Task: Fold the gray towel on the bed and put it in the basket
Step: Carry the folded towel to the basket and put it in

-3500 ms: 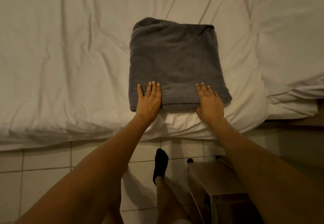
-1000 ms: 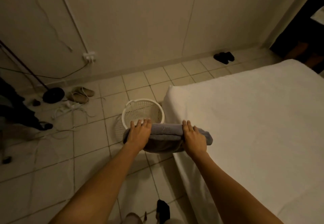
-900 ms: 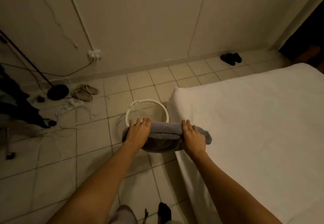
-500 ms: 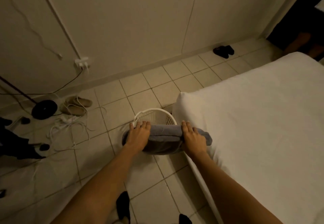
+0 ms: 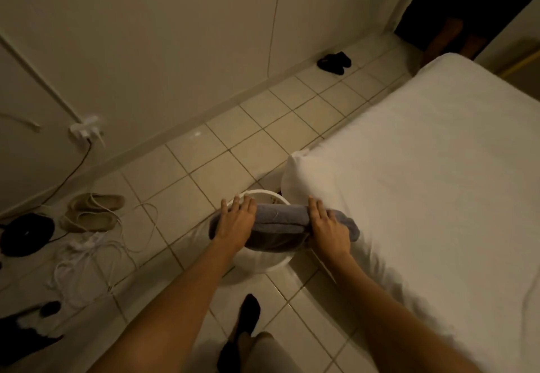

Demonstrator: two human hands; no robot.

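The folded gray towel [image 5: 280,222] hangs level between my two hands, right above the round white basket [image 5: 264,264] on the tiled floor. My left hand [image 5: 235,222] grips the towel's left end and my right hand [image 5: 328,226] grips its right end. Most of the basket's opening is hidden under the towel; only its far rim and near wall show. The basket stands against the corner of the white bed [image 5: 423,182].
Loose white cables [image 5: 96,244], a pair of beige slippers [image 5: 93,210] and a black lamp base [image 5: 26,234] lie on the floor to the left. Black shoes [image 5: 333,61] sit by the far wall. My socked foot [image 5: 248,314] stands just before the basket.
The towel has been lifted off the bed and carried to the bed's corner. Over the last second I came closer, and the towel now covers the basket's opening.
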